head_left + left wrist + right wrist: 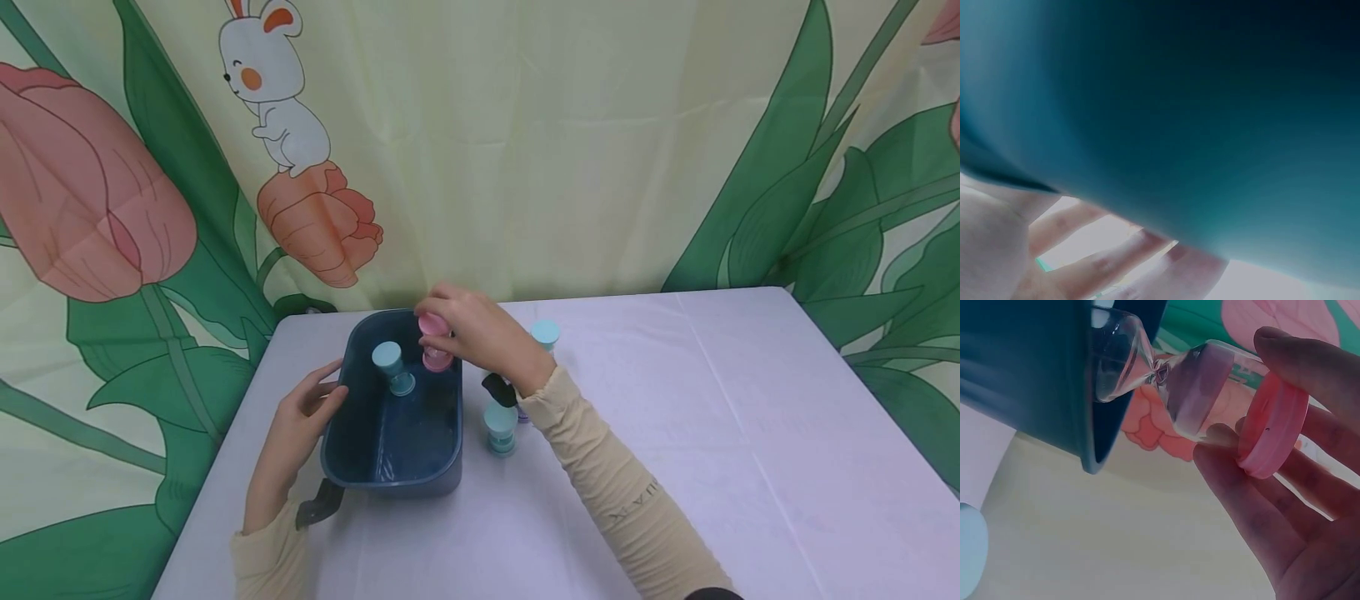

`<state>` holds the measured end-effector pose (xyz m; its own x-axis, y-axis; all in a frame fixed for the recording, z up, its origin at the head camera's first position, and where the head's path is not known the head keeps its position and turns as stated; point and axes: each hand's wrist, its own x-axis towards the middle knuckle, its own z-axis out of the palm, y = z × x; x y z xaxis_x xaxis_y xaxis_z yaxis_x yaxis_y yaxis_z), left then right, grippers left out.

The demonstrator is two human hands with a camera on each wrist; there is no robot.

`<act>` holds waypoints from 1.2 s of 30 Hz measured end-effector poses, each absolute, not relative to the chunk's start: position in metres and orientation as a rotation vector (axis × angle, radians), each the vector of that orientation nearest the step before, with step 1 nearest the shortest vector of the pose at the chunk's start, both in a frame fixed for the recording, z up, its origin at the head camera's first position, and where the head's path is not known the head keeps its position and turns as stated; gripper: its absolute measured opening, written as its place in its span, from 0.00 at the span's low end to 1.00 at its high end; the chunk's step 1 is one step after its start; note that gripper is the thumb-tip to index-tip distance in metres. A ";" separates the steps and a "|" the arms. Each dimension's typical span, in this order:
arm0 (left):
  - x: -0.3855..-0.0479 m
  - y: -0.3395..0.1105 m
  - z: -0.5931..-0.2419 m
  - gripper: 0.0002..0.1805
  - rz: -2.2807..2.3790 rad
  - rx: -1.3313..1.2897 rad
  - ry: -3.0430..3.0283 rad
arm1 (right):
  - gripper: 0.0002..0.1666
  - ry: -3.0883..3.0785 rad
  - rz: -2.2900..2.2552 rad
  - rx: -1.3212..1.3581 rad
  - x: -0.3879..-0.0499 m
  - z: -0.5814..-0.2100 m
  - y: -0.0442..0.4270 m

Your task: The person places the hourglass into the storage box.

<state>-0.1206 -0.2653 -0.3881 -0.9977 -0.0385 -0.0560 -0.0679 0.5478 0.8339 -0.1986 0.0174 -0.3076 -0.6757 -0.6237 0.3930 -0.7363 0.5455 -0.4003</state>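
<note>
My right hand (480, 329) pinches a pink-capped sand timer (437, 358) by its upper cap. The timer's lower end is inside the dark blue bin (330, 454), near its right rim. In the right wrist view, pinkish sand shows in the clear bulb of the sand timer (1200, 387), close to the pink cap between thumb and fingers. A light-blue sand timer (388, 357) stands inside the bin, left of the pink one. At the bin's left side, my left hand (296, 429) touches the wall with extended fingers (1110, 265).
Right of the bin, another light-blue sand timer (500, 427) stands on the white-covered table (675, 417). Farther back is one more light-blue-capped timer (545, 333), partly behind my right wrist. A purple item (522, 415) is mostly hidden there. A printed curtain (562, 167) hangs behind the table.
</note>
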 end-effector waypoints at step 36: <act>-0.121 -0.266 -0.386 0.34 1.474 -0.103 2.718 | 0.15 -2.812 0.491 1.233 -0.229 -0.339 -0.013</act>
<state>-0.1214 -0.2657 -0.3862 -0.9966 -0.0353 -0.0741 -0.0814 0.5439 0.8352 -0.2291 -0.0132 -0.3391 -0.6850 -0.7121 0.1538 -0.7221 0.6356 -0.2732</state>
